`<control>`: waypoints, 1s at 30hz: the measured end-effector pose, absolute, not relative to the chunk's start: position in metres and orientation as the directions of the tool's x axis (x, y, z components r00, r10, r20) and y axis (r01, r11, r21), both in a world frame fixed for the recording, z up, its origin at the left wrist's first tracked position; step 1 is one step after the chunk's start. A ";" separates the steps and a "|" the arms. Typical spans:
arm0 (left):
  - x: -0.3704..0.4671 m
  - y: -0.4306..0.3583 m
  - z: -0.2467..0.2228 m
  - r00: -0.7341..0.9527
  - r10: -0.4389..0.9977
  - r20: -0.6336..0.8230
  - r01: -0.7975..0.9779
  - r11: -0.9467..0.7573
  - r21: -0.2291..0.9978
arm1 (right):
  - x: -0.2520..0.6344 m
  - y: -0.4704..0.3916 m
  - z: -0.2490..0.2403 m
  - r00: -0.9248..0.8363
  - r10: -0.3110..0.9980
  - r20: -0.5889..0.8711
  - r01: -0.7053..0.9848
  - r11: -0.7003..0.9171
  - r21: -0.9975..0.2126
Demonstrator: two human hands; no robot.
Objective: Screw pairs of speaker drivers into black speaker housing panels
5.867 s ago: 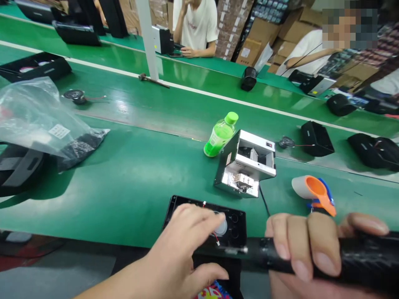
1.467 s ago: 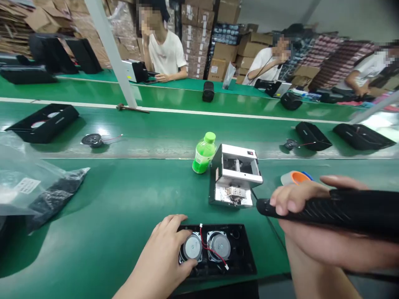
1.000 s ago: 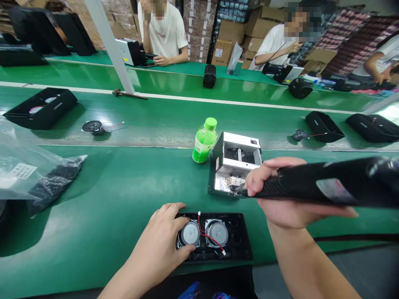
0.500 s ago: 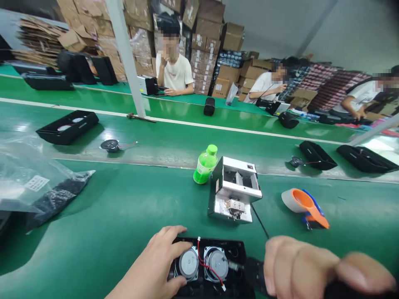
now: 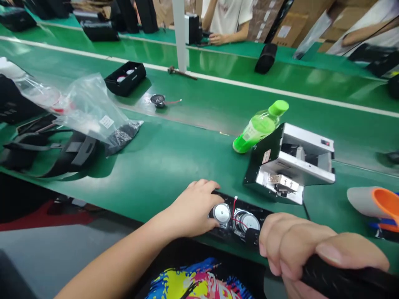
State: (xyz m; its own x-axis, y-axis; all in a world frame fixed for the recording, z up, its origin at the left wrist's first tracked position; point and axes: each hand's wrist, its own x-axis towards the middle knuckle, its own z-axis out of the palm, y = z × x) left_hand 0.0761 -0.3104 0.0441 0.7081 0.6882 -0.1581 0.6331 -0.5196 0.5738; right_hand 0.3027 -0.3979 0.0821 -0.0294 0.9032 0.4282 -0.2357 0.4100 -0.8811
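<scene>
Count, my bench: 2 spkr drivers [image 5: 222, 212] [image 5: 247, 220] in 1 black panel [image 5: 218, 234]. 1 green bottle [image 5: 258, 126]. 1 metal box [image 5: 294, 164]. 1 plastic bag [image 5: 90, 108]. 1 loose driver [image 5: 158, 100] + 1 black tray [image 5: 124, 77] on belt. My hands: 2, left hand [image 5: 193, 209], right hand [image 5: 299, 249].

The screwdriver [image 5: 327, 278] tip has dropped onto the right speaker [image 5: 247, 220].

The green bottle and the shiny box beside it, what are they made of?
The green bottle looks like clear plastic: you can see green drink through it, and its cap is matte green. The shiny box looks like sheet metal, probably steel or aluminium, since its flat silver faces are folded at sharp edges and catch the light. Its side panel is black.
</scene>
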 end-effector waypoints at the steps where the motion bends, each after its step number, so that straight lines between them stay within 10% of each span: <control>1: 0.076 -0.310 0.044 0.709 0.686 -0.163 0.636 -0.522 0.568 | 0.305 -0.399 0.080 -0.049 0.898 0.437 -0.235 0.415 -0.879; 30: 0.079 -0.316 0.045 0.719 0.669 -0.190 0.666 -0.583 0.466 | 0.299 -0.396 0.078 -0.129 0.908 0.398 -0.196 0.370 -0.908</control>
